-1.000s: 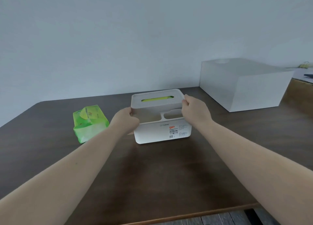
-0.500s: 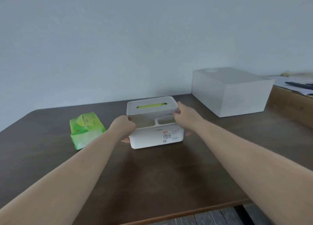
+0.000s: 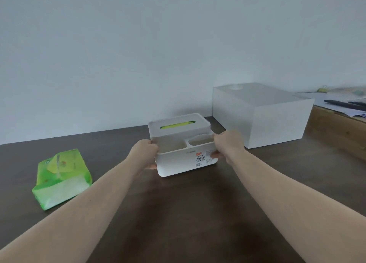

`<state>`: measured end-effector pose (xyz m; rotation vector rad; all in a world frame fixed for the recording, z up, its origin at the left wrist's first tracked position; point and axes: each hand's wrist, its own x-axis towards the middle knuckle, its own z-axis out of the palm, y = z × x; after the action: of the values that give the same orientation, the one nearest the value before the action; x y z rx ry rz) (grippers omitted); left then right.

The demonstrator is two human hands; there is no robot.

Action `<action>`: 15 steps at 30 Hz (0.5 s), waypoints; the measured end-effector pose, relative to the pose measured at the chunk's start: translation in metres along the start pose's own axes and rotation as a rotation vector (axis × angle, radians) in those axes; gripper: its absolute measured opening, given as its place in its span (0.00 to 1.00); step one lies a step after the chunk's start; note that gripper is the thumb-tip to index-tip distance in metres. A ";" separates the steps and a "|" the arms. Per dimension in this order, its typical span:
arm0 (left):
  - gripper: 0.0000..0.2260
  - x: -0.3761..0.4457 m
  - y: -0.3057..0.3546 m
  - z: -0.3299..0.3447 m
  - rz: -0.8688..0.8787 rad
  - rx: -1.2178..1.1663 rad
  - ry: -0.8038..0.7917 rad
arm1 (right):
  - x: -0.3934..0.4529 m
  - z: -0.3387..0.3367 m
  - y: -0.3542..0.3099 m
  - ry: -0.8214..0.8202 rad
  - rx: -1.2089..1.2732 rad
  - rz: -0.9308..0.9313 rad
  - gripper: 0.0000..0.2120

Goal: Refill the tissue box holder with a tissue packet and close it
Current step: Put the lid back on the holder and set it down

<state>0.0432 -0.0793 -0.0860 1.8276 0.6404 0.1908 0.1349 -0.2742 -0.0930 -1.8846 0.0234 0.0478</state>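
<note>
Tissue packet (image 3: 61, 176) lies left of the holder (image 3: 183, 144); box (image 3: 261, 114) behind-right.

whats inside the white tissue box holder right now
Through the lid's slot, the tissue box holder shows a strip of green. The lid hides the rest. Its two front compartments look empty.

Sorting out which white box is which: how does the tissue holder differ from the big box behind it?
The holder is smaller and gripped by both hands, left and right; the big box stands untouched. The holder has a slotted lid showing green and open front compartments; the big box looks plain and closed. Both are white, on the same dark table.
</note>
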 end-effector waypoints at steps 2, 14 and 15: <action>0.15 0.017 0.006 0.006 0.019 0.039 -0.019 | 0.018 0.002 0.001 0.018 -0.017 0.003 0.12; 0.17 0.118 0.046 0.060 0.185 0.117 -0.005 | 0.112 0.007 -0.014 0.139 -0.030 0.056 0.04; 0.17 0.124 0.048 0.064 0.196 0.126 -0.001 | 0.118 0.008 -0.014 0.160 -0.025 0.041 0.06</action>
<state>0.1913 -0.0794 -0.0872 2.0124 0.4805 0.2852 0.2529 -0.2609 -0.0880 -1.9094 0.1717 -0.0752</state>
